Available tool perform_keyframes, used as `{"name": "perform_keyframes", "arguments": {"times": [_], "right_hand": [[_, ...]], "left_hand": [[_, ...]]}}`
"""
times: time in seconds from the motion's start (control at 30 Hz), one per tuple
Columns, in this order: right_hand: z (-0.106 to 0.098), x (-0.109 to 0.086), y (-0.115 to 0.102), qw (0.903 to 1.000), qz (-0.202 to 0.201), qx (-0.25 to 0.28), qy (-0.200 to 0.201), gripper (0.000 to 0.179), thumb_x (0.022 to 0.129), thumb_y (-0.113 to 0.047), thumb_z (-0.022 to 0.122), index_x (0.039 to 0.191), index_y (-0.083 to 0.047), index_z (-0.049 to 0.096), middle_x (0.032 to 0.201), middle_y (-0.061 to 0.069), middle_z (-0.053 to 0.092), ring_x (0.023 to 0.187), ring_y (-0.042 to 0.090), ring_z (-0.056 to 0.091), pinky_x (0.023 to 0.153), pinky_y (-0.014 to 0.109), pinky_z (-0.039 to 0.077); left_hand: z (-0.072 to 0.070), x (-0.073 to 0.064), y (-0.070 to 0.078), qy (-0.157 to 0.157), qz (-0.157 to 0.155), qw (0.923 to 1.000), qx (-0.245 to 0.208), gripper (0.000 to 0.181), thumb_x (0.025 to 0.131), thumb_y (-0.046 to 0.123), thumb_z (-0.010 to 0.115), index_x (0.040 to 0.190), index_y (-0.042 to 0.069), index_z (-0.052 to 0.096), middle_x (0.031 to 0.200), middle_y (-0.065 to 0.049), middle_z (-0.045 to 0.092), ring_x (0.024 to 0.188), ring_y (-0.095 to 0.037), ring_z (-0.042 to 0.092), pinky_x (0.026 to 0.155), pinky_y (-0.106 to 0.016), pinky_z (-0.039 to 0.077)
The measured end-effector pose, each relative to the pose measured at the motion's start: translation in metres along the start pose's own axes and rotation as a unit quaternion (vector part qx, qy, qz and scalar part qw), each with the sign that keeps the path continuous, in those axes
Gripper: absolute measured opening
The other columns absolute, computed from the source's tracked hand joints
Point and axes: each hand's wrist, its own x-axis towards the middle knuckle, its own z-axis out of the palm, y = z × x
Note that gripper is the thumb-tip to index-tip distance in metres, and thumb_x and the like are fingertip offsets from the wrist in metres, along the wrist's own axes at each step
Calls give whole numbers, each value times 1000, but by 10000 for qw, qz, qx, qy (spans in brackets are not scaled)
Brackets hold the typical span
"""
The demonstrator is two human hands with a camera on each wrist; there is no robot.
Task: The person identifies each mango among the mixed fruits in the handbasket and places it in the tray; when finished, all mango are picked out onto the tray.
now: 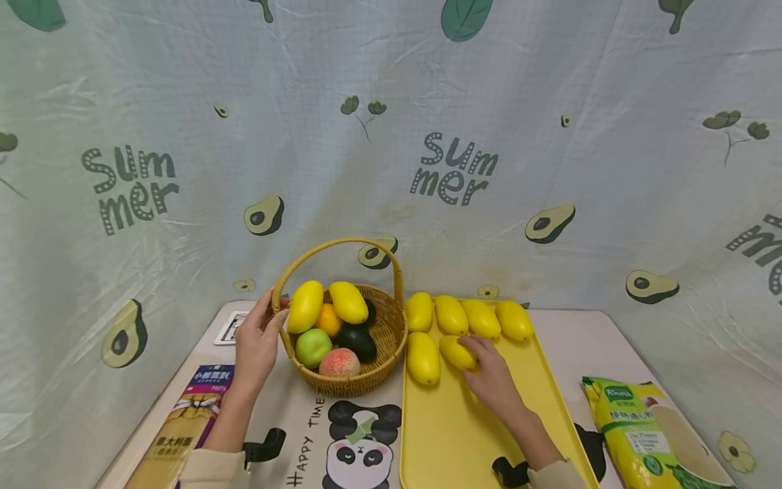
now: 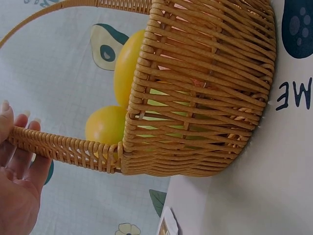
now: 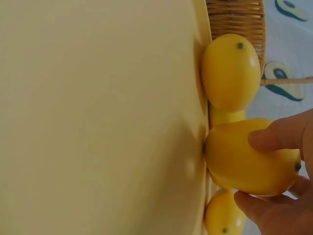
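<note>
My left hand (image 1: 255,346) grips the left side of the handle (image 2: 63,147) of a wicker basket (image 1: 348,386), with thumb and fingers about it. In the basket lie two yellow mangoes (image 1: 306,305), an orange (image 1: 328,320), a green apple (image 1: 313,348), a peach (image 1: 339,363) and dark avocados (image 1: 357,341). Over the yellow tray (image 1: 449,428), my right hand (image 1: 493,377) holds a mango (image 3: 249,156) between thumb and fingers. Another mango (image 1: 423,358) lies just left of it. Along the tray's far end several more mangoes (image 1: 480,319) form a row.
At the left lies a pack of pasta (image 1: 183,428), with a white card (image 1: 231,327) behind it. A yellow-green Knorr bag (image 1: 641,431) lies right of the tray. The tablecloth has a panda print (image 1: 360,455), and a patterned curtain (image 1: 330,170) hangs behind.
</note>
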Motion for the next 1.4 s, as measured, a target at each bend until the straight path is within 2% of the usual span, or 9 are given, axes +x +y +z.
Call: {"name": "perform_keyframes", "arguments": {"times": [0.23, 0.63, 0.87, 1.07, 1.23, 1.4], "right_hand": [[6, -3, -1, 9997, -201, -72, -68, 55, 72, 13, 72, 122, -8, 66, 130, 14, 58, 119, 34, 59, 97, 52, 53], [10, -8, -10, 9996, 15, -111, -242, 40, 83, -3, 75, 123, -9, 69, 139, 19, 56, 128, 42, 52, 103, 60, 48], [11, -9, -10, 9997, -9, -226, -121, 41, 83, -4, 75, 123, -8, 68, 136, 18, 57, 126, 41, 53, 102, 59, 49], [10, -6, -10, 9998, 60, -133, -116, 43, 83, -2, 74, 125, -6, 66, 137, 20, 56, 127, 42, 52, 103, 60, 47], [8, -1, -13, 9997, 203, 82, -144, 44, 85, -5, 72, 128, -6, 64, 141, 21, 52, 133, 42, 48, 106, 61, 45], [6, 7, -20, 9993, 262, 136, -211, 44, 87, -10, 72, 130, -8, 64, 142, 18, 53, 132, 40, 49, 107, 60, 45]], "left_hand": [[-1, 0, 0, 46, -32, 10000, 18, 50, 104, 26, 51, 153, 21, 40, 133, -5, 62, 135, -18, 52, 109, -24, 43], [-1, 0, 0, 36, -62, 10000, -28, 50, 104, 27, 51, 153, 20, 40, 133, -7, 62, 136, -19, 52, 109, -23, 42], [-1, 0, -1, 58, -11, 9999, -101, 49, 104, 26, 52, 152, 19, 42, 131, -7, 63, 134, -20, 54, 108, -19, 43], [-1, 0, -2, 39, 52, 9999, -129, 50, 104, 26, 52, 152, 19, 42, 130, -7, 63, 133, -19, 54, 106, -14, 43], [0, 0, -2, -13, 34, 10000, -54, 51, 104, 27, 51, 153, 18, 40, 131, -7, 62, 134, -20, 53, 107, -18, 44], [1, 1, -2, -24, -1, 10000, -80, 50, 104, 27, 52, 152, 19, 41, 132, -7, 62, 135, -19, 53, 108, -21, 44]]}}
